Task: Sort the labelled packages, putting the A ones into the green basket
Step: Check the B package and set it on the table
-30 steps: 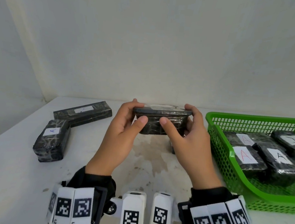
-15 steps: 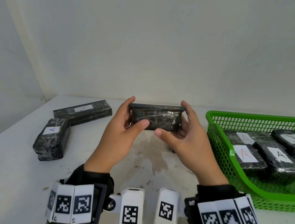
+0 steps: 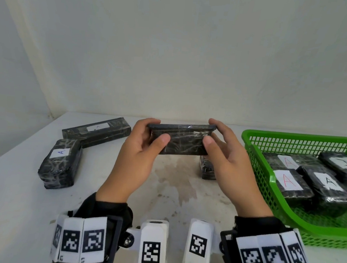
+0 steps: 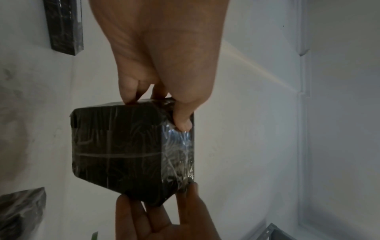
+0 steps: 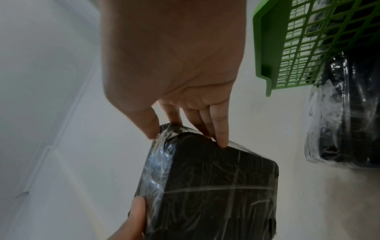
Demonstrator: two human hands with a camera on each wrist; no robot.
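Observation:
I hold a black plastic-wrapped package [image 3: 183, 141] above the middle of the table, one hand at each end. My left hand [image 3: 147, 141] grips its left end, thumb on the near face. My right hand [image 3: 219, 147] grips the right end the same way. No label shows on the faces turned to me. The left wrist view shows the package [image 4: 131, 152] pinched between my left hand [image 4: 164, 91] and the other hand's fingers. In the right wrist view the package [image 5: 209, 191] is gripped by my right hand [image 5: 180, 113]. The green basket [image 3: 272, 178] at the right holds several packages labelled A.
On the table's left lies a short black package labelled A [image 3: 60, 162], and behind it a long black package [image 3: 97, 130] with a white label. Another small black package [image 3: 207, 168] stands behind my right hand, next to the basket. A white wall rises behind the table.
Both hands have turned the package: its white-labelled top face, seen a second ago, has rotated out of sight, and an unlabelled black face now shows. The hands stay in about the same place.

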